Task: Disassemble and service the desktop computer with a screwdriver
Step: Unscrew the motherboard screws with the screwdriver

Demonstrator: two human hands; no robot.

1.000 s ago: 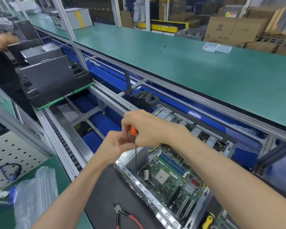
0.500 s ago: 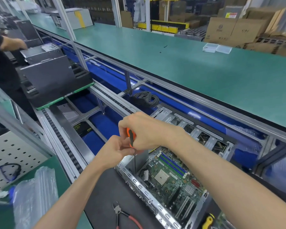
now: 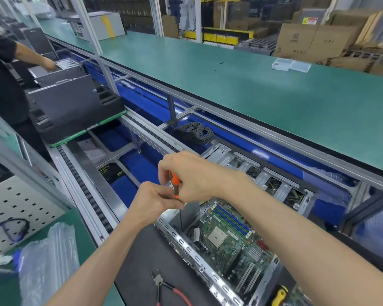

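The open silver metal desktop computer case (image 3: 199, 265) lies on its side on a dark grey mat, running from the mat's far left area toward its near right corner, its interior facing up. Inside it sits a green motherboard (image 3: 232, 244) with blue and black memory slots at the far end and a pale square processor socket near its middle. The orange-handled screwdriver (image 3: 175, 184) stands nearly upright over the case's far left corner, its thin dark shaft reaching down inside the case wall.
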